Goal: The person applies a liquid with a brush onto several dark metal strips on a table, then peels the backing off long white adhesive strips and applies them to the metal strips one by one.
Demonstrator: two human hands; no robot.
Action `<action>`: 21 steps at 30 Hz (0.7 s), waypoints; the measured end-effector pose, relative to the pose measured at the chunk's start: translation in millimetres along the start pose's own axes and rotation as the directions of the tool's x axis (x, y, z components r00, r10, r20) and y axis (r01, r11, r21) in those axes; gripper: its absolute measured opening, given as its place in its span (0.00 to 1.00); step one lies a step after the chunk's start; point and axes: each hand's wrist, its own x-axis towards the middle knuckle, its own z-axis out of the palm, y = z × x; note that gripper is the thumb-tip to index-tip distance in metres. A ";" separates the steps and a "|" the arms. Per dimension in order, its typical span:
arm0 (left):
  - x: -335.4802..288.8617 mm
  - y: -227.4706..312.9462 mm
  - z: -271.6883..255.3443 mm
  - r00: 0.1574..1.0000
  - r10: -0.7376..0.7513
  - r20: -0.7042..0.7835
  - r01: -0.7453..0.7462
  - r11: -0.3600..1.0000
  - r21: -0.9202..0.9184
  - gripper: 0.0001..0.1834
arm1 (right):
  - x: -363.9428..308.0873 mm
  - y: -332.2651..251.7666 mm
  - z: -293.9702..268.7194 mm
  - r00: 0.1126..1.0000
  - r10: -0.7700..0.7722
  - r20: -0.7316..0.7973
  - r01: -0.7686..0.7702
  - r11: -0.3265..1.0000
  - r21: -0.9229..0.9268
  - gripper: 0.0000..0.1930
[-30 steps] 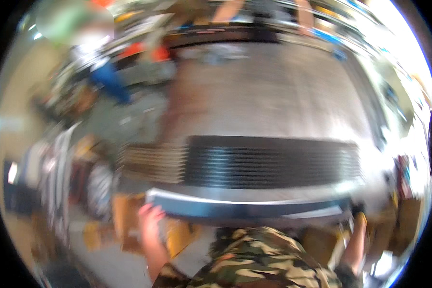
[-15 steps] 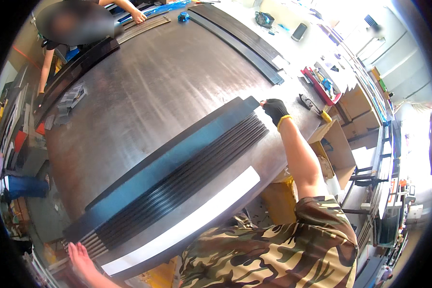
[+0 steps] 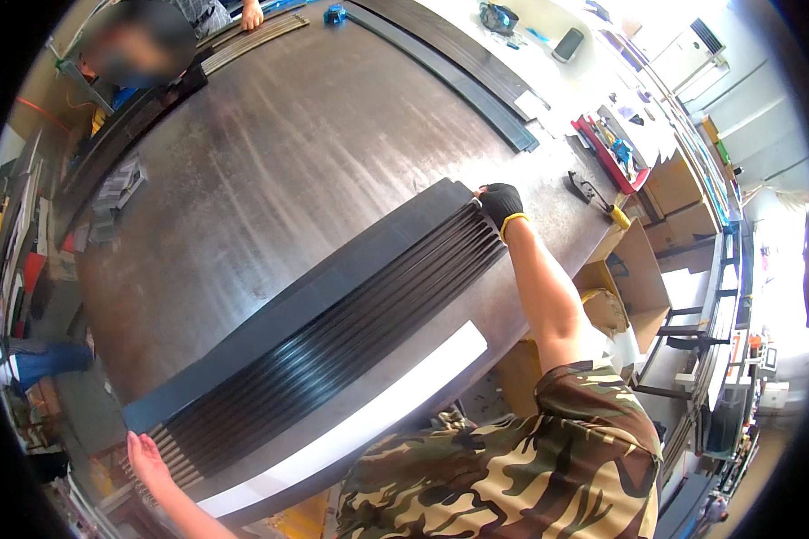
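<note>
The ribbed rods [image 3: 333, 346] lie slantwise on the worktop [image 3: 243, 198], near the person: long, slim and dark, packed side by side in parallel ridges that catch a bluish gloss (their left ends look paler, almost brassy). Along their far side runs a flat, smooth, dark panel [image 3: 306, 283], matt and narrow. On the near side, apart from the rods, a plain white strip [image 3: 360, 427] curves with the worktop's edge.

The bare left hand [image 3: 148, 460] is at the rods' left end, fingers loosely extended and unclenched; whether they press on anything, I cannot tell. The right hand [image 3: 503, 208], in a black knit glove with a yellow cuff, bends its fingers at the opposite end; whether they grip rods or panel is hidden.
</note>
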 end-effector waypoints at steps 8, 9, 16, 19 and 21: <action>9.7 5.9 0.8 1.000 0.000 0.011 0.000 1.000 -0.030 0.24 | 5.5 -20.8 5.4 0.974 0.219 0.065 -0.220 0.975 0.014 0.14; 10.2 5.3 1.7 1.000 -0.001 0.020 0.002 0.999 -0.032 0.24 | 4.2 -19.9 5.1 0.972 0.227 0.062 -0.229 0.973 0.026 0.14; 14.0 -5.4 6.7 1.000 -0.022 0.022 0.023 0.999 -0.048 0.21 | -1.6 -21.5 -9.7 0.971 0.232 0.053 -0.232 0.973 -0.008 0.14; 19.9 -11.8 -12.3 0.999 -0.018 0.027 0.020 0.997 -0.079 0.19 | 6.8 -28.4 -2.3 0.990 0.140 0.034 -0.130 0.970 -0.206 0.14; 16.0 -12.4 -41.3 0.999 0.004 0.050 -0.002 0.998 -0.055 0.14 | 13.6 -44.8 14.0 0.996 -0.086 0.018 0.088 0.975 -0.203 0.16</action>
